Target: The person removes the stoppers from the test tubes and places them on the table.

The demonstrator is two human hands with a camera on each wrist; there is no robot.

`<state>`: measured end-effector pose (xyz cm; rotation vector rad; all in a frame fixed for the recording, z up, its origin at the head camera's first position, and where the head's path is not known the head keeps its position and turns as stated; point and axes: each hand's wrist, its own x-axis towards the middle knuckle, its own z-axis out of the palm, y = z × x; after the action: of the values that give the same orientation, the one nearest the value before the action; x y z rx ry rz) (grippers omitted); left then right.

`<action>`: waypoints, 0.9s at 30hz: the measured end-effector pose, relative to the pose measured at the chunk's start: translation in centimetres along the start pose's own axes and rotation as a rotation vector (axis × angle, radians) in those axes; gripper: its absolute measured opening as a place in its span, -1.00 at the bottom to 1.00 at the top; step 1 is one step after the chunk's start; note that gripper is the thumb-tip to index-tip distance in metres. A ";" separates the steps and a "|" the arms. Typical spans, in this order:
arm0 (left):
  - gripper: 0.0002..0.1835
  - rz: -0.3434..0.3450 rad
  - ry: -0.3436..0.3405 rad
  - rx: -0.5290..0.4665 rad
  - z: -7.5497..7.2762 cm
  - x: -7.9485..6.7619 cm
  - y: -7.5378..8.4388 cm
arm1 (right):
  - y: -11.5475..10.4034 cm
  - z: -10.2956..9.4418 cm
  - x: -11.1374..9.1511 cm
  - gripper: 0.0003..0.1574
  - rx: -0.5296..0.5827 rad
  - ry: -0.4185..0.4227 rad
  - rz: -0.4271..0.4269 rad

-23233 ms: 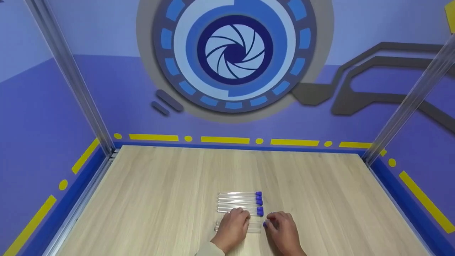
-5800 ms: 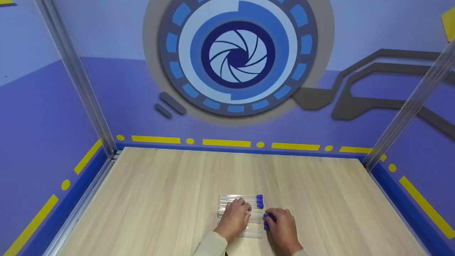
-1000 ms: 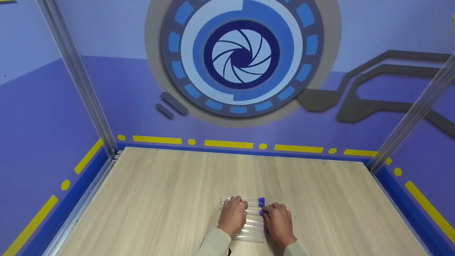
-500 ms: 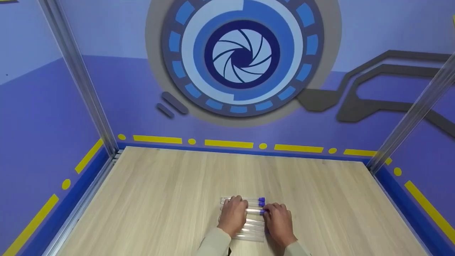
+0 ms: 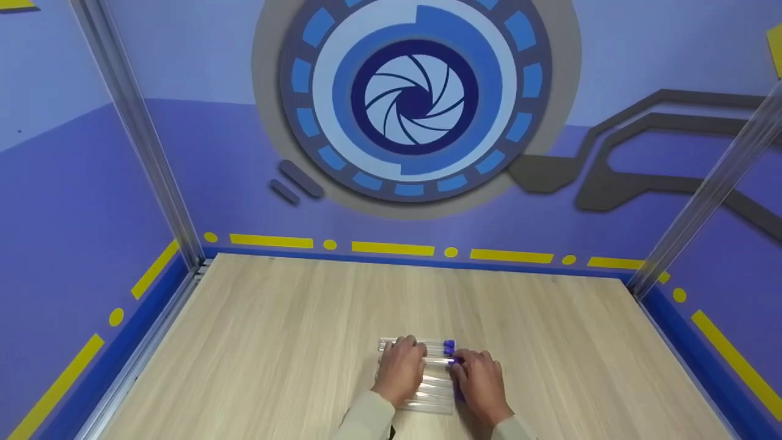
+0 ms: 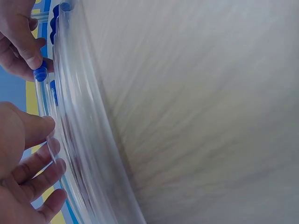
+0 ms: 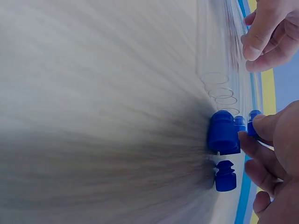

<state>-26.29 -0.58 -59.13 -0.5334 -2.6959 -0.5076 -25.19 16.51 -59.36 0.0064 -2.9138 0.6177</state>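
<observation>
A clear test tube point(image 5: 438, 361) lies crosswise between my hands. My left hand point(image 5: 400, 371) grips its body with thumb and fingertips, hiding much of the tube. My right hand point(image 5: 482, 380) pinches the blue cap point(image 6: 40, 73) at the tube's right end between thumb and index finger. In the left wrist view the cap sits at the tube's mouth. Nearer the person, several uncapped test tubes point(image 5: 431, 400) lie side by side, mouths to the right. Beyond the hands are capped test tubes point(image 5: 431, 343) with blue caps.
Loose blue caps point(image 7: 223, 133) lie on the table beside the open tube mouths, below the right hand; one ribbed cap point(image 7: 225, 177) lies apart. The wooden table point(image 5: 293, 318) is bordered by patterned blue walls point(image 5: 214, 159) and metal posts point(image 5: 146, 134).
Since the earliest frame, more tubes lie uncapped on the near side and fewer capped ones remain beyond. Over the last second both hands stay nearly still on the same tube and cap.
</observation>
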 end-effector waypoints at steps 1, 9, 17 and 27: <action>-0.89 0.004 0.003 -0.006 -0.1 0.0 0.0 | 0.0 0.0 0.0 -0.71 0.010 0.009 -0.006; -0.89 0.012 0.024 -0.033 -0.2 -0.1 0.0 | 0.1 -0.2 -0.1 -0.71 0.051 0.027 -0.010; -0.85 -0.049 -0.053 -0.082 -0.2 0.1 0.0 | 0.0 -0.2 -0.3 -0.75 0.082 0.067 -0.008; -0.78 -0.064 -0.049 -0.135 -0.1 0.0 0.0 | -0.1 -0.1 -0.4 -0.79 0.109 0.097 0.013</action>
<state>-26.29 -0.67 -59.00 -0.5023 -2.7463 -0.7063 -24.75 16.44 -59.27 -0.0288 -2.7855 0.7562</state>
